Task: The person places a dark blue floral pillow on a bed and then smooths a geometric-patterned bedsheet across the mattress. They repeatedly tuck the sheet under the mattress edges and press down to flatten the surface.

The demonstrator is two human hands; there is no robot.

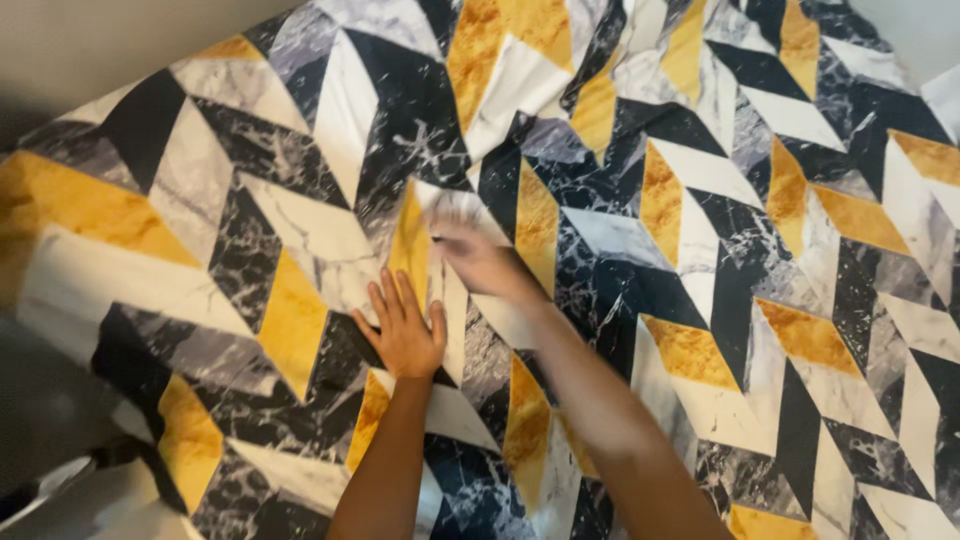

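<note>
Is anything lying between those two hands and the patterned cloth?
Nothing visible does. The left hand lies flat on the patterned cloth, fingers spread. The right hand is blurred, right at a fold of the cloth; its grip cannot be made out.

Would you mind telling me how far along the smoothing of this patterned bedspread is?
Done: the bedspread already lies spread across most of the view. In hand: the left hand presses flat on it, while the blurred right hand is at a raised fold near the middle. Left: ridges run down the cloth by the forearms, and the edge at lower left looks rumpled.
</note>
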